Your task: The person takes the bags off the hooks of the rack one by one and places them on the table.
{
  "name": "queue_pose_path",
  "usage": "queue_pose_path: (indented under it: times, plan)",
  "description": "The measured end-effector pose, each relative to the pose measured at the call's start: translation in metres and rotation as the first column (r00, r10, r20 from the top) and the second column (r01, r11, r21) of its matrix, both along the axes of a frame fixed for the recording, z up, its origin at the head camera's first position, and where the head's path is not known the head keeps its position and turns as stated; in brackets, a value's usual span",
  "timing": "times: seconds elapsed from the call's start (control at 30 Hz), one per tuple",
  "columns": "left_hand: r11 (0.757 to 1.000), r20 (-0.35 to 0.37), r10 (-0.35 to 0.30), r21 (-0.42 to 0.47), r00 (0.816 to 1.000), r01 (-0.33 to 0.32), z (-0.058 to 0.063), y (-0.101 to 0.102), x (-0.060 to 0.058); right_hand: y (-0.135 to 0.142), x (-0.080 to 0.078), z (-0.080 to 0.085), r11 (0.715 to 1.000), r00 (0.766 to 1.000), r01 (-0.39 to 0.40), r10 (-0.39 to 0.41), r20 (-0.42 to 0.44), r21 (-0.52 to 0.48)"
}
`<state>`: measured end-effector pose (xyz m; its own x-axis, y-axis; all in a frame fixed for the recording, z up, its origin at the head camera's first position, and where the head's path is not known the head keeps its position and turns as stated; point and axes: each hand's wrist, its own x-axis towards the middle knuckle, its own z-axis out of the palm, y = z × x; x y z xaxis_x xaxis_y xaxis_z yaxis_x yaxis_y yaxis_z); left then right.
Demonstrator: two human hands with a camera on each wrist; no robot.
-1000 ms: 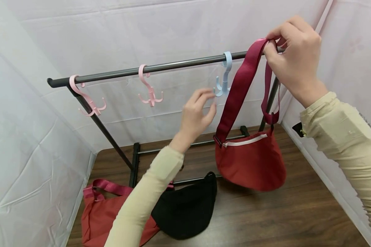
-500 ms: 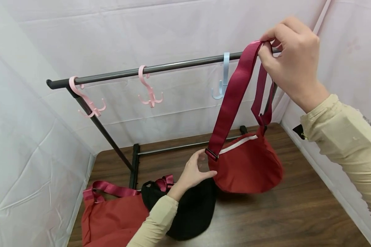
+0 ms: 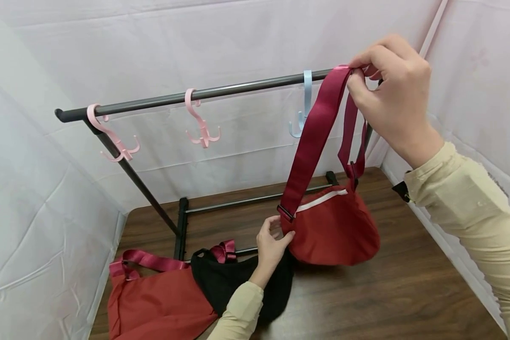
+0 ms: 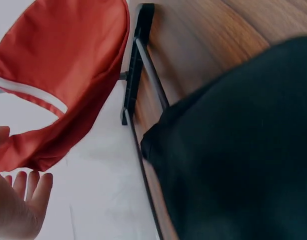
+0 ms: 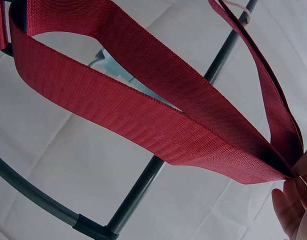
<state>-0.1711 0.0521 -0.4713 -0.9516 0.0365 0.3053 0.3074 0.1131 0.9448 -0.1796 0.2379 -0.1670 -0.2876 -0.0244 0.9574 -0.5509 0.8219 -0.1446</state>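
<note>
My right hand (image 3: 395, 89) pinches the top of the wine-red strap (image 3: 316, 137) beside the rail. From it hangs a red shoulder bag (image 3: 333, 231) with a white zip, raised off the floor. My left hand (image 3: 274, 245) has its thumb and fingers around the bag's left end, below the black buckle; the left wrist view puts the bag's end (image 4: 28, 150) between them. Close behind the strap, a light blue hook (image 3: 308, 94) hangs on the dark rail (image 3: 246, 87). In the right wrist view, the strap (image 5: 143, 120) converges at my right fingertips.
Two pink multi-prong hooks, a middle one (image 3: 201, 127) and a left one (image 3: 114, 141), hang further along the rail. On the wood floor (image 3: 365, 302) lie another red bag (image 3: 157, 302) and a black bag (image 3: 225, 274), near the rack's base bar (image 3: 238, 202). White sheets surround the rack.
My left hand has dropped from near the blue hook to the bag's left end. My right hand has shifted slightly left and down with the bag. The blue hook has turned.
</note>
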Motion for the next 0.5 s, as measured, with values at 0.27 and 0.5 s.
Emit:
queue_pose_path:
  times: [0.27, 0.5]
  plan:
    - [0.998, 0.013, 0.046, 0.038, 0.999, -0.047, 0.005, 0.017, 0.009, 0.004, 0.005, 0.0, 0.998, 1.0, -0.019, 0.019, 0.003, -0.068]
    - [0.998, 0.019, 0.06, 0.01, 0.998, -0.06, 0.004, 0.025, 0.006, 0.009, 0.007, -0.001, 0.996, 1.0, -0.018, 0.019, 0.013, -0.092]
